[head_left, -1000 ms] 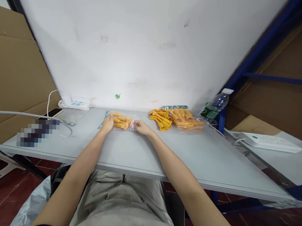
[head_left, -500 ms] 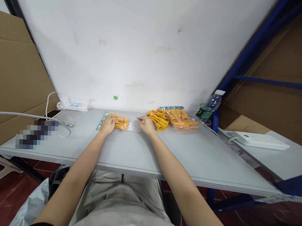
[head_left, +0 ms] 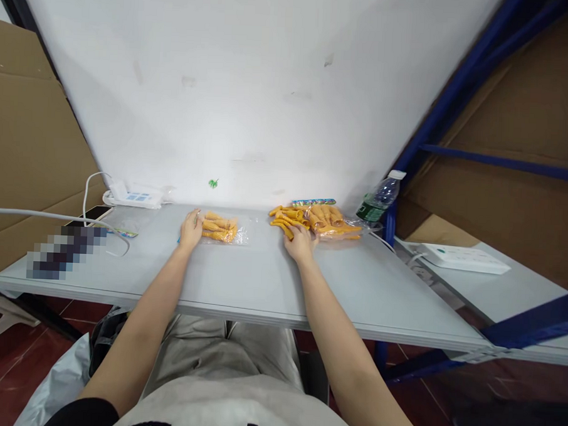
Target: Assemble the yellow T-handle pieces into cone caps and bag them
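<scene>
A clear plastic bag (head_left: 242, 234) with several orange, ridged, horn-shaped plastic pieces (head_left: 220, 228) inside lies flat on the table. My left hand (head_left: 191, 230) is closed on the bag's left end and covers most of its printed header. Over to the right, my right hand (head_left: 300, 244) is on a pile of loose orange horn-shaped pieces (head_left: 283, 224). Its fingers curl round the near ones and hide their wide ends. Touching the pile's right side is a second filled bag (head_left: 335, 224) with a colourful header strip (head_left: 314, 202).
A plastic bottle (head_left: 381, 197) leans at the back right by the blue frame (head_left: 411, 159). A white power strip (head_left: 134, 199), a phone (head_left: 99, 214) and a white cable (head_left: 34, 213) are at the left. The white panel (head_left: 270, 99) bounds the table's back.
My right hand has left the bag's open end and moved right onto the loose orange pieces. My left hand has shifted slightly left on the bag. The view has turned slightly.
</scene>
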A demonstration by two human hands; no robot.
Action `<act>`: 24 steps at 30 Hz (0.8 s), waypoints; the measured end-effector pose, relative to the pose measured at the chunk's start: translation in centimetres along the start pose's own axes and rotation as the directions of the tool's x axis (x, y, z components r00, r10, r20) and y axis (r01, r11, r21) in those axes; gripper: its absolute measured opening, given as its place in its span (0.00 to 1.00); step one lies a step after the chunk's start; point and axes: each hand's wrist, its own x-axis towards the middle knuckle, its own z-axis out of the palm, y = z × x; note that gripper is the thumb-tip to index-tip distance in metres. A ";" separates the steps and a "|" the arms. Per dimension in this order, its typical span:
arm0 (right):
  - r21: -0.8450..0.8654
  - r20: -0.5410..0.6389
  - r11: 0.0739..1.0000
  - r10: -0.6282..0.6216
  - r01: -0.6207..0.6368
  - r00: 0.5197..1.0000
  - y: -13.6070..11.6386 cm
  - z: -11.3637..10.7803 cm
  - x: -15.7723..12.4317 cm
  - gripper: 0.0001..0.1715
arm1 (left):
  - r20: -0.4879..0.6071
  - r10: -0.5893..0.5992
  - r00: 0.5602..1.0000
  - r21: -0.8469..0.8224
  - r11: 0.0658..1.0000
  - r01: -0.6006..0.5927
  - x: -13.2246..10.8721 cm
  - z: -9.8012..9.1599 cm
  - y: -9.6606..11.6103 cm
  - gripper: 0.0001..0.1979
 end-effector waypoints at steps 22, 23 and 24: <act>0.385 0.108 0.908 -0.222 0.165 0.969 -1.1 2.4 0.5 0.26 | -0.262 -0.291 0.920 -0.280 0.935 0.217 0.4 -0.2 -0.5 0.10; 0.347 0.129 0.925 -0.213 0.157 0.969 -1.0 2.5 0.4 0.28 | -0.255 -0.290 0.922 -0.272 0.937 0.219 0.4 -0.1 -0.5 0.10; 0.299 0.160 0.943 -0.198 0.144 0.967 -1.0 2.5 0.3 0.30 | -0.247 -0.289 0.925 -0.262 0.939 0.223 0.3 -0.1 -0.5 0.10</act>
